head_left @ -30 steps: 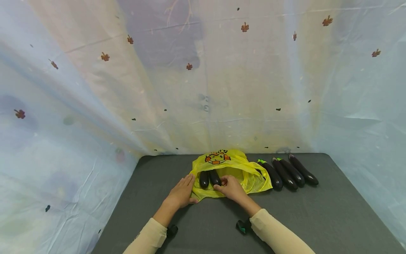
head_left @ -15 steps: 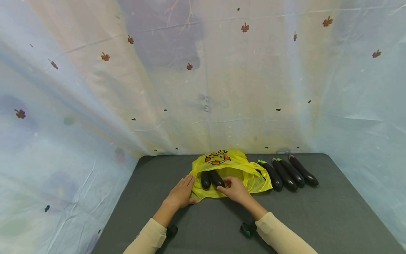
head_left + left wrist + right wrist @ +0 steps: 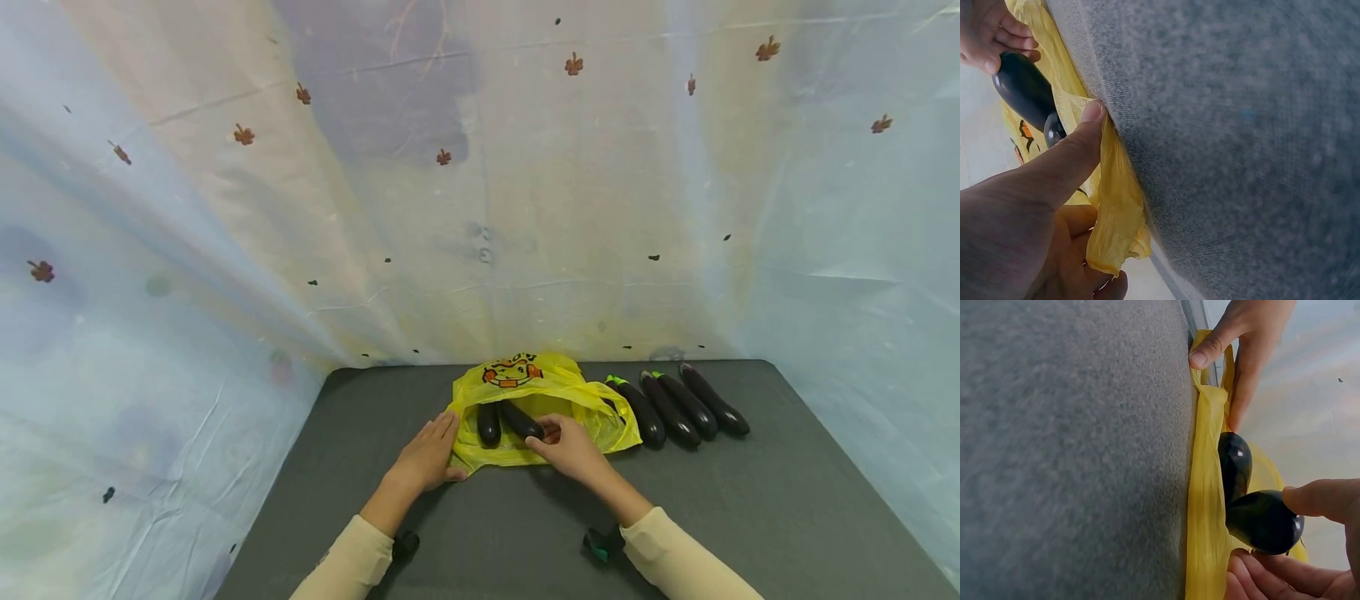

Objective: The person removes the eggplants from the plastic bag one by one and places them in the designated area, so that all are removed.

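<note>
A yellow plastic bag (image 3: 465, 392) with a printed cartoon lies on its side, its mouth facing me. Two dark eggplants show in the mouth: a left eggplant (image 3: 489, 427) lying straight and a right eggplant (image 3: 519, 419) slanting out toward the right. My right hand (image 3: 568, 448) pinches the near end of the slanting eggplant (image 3: 1263, 519) between thumb and fingers. My left hand (image 3: 426, 457) lies with straight fingers against the bag's left side. Its thumb (image 3: 1079, 147) presses the bag's lower lip (image 3: 1116, 206) toward the table. The eggplants' far ends are hidden inside the bag.
Several more eggplants (image 3: 678, 421) lie side by side on the grey table (image 3: 810, 475), right of the bag; the nearest one partly overlaps the bag's edge. A patterned plastic sheet (image 3: 540, 208) hangs behind the table's back edge and along the sides.
My right hand has moved a little to the right, swinging the near end of the pinched eggplant rightward, away from the other one. My left hand has stayed on the bag.
</note>
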A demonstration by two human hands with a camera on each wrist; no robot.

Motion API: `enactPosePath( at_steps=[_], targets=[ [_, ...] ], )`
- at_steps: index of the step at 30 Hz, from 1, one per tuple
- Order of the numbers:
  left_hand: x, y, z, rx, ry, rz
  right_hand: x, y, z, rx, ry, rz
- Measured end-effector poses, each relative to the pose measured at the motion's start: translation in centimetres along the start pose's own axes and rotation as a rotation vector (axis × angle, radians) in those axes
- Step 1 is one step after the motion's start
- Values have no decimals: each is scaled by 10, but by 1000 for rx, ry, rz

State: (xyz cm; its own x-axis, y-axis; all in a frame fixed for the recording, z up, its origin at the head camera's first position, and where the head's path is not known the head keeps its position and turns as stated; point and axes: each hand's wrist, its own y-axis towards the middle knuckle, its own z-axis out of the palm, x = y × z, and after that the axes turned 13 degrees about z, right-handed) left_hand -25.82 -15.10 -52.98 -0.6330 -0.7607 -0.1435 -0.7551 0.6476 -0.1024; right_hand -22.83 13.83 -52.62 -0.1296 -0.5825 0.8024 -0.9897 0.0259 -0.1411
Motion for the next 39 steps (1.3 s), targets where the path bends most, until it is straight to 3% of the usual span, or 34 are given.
enactPosePath(
  at_steps=[12, 39],
  targets=[
    [-1, 0, -1, 7, -6, -4, -11, -11, -20, -1, 56, -18],
    [1, 2, 1, 13, 9, -4, -30, -38, -66, -6, 40, -100]
  ],
)
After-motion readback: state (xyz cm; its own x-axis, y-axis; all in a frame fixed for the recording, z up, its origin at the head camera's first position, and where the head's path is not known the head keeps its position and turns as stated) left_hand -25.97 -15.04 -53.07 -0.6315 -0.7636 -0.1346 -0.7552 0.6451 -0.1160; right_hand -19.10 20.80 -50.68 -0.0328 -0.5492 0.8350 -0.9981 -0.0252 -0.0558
